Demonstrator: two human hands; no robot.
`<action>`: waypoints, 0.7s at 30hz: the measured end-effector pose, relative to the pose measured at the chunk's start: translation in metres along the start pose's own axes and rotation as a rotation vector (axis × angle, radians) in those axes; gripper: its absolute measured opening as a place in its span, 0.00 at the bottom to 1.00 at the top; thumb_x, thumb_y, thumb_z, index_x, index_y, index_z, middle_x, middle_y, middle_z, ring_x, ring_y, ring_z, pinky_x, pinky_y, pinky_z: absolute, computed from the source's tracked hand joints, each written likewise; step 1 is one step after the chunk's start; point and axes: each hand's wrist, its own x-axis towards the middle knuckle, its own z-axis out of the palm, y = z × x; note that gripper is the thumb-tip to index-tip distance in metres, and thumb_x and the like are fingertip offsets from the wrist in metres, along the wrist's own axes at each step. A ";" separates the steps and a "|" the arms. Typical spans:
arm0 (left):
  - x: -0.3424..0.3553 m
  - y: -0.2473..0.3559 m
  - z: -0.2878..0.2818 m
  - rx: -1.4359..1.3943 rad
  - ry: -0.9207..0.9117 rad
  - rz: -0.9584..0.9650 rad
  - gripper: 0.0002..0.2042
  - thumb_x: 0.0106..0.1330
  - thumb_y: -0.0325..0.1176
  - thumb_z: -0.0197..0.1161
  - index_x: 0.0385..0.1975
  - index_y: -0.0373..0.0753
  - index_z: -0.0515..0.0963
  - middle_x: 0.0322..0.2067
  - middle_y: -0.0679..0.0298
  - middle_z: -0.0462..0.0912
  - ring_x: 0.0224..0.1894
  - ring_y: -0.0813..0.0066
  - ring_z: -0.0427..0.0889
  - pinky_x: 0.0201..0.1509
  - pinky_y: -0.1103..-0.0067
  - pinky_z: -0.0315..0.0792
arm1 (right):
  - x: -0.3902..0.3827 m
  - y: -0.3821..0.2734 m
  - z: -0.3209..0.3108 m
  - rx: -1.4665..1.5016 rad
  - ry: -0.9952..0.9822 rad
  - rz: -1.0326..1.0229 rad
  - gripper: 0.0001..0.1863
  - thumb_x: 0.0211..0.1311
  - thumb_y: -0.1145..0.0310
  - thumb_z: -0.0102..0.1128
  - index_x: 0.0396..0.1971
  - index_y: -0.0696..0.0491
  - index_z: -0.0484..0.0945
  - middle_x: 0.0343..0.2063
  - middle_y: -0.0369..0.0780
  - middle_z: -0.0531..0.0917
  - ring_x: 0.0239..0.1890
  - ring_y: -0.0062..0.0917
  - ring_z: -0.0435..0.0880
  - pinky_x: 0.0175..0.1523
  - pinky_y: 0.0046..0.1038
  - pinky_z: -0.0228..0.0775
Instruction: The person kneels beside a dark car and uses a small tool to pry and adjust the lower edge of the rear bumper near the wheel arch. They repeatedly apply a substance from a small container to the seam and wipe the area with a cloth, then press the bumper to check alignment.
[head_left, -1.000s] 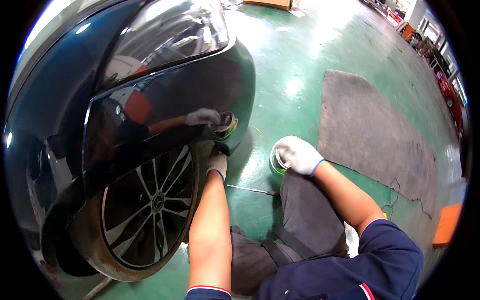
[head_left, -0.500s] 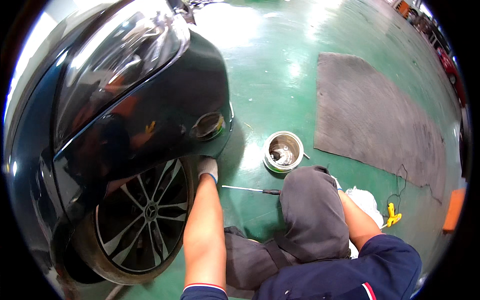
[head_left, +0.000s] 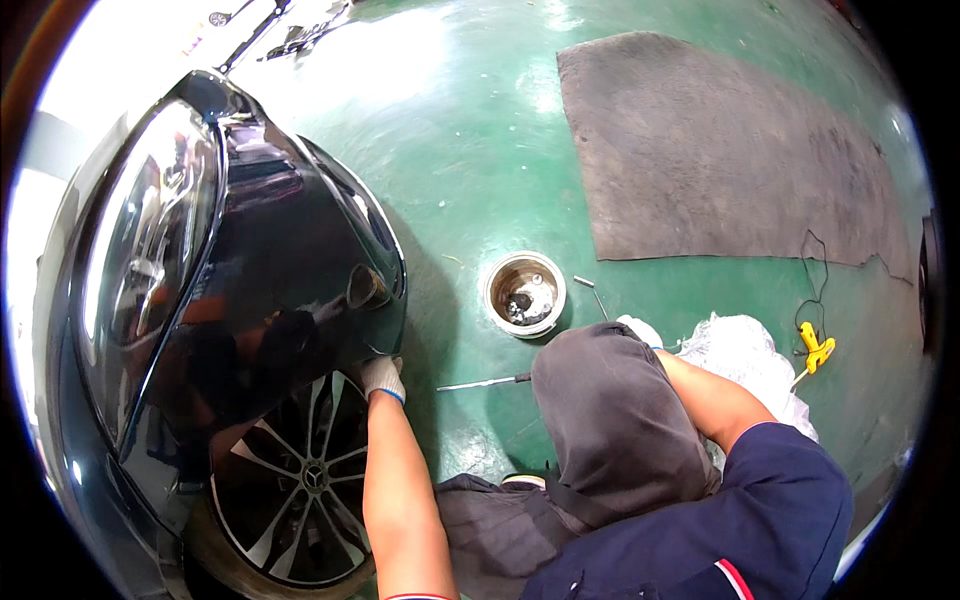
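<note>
My left hand, in a whitish knit glove, reaches to the lower edge of the dark car's bumper, just above the front wheel. Its fingertips are hidden by the bodywork, so what they grip cannot be made out. My right hand, also gloved, is beside my raised knee, which covers its fingers in part. A thin bent metal tool sticks out from that hand, past the knee. On the floor between my arms lies a long screwdriver, its dark handle against my knee.
An open round tin with small dark and shiny bits inside stands ahead of my knee. A grey mat covers floor at the far right. By my right arm lie crumpled clear plastic and a yellow-handled tool with a dark cord.
My view has turned, so car, tin and mat sit differently in it. More of my left glove shows at the bumper edge. The bent tool stands out further past my knee.
</note>
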 end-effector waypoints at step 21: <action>-0.081 0.261 0.128 0.902 -0.183 0.309 0.29 0.72 0.54 0.60 0.63 0.37 0.76 0.61 0.50 0.80 0.60 0.51 0.80 0.63 0.61 0.73 | -0.041 0.038 -0.025 0.048 0.153 -0.051 0.26 0.65 0.55 0.58 0.60 0.50 0.78 0.57 0.51 0.82 0.59 0.47 0.82 0.61 0.46 0.73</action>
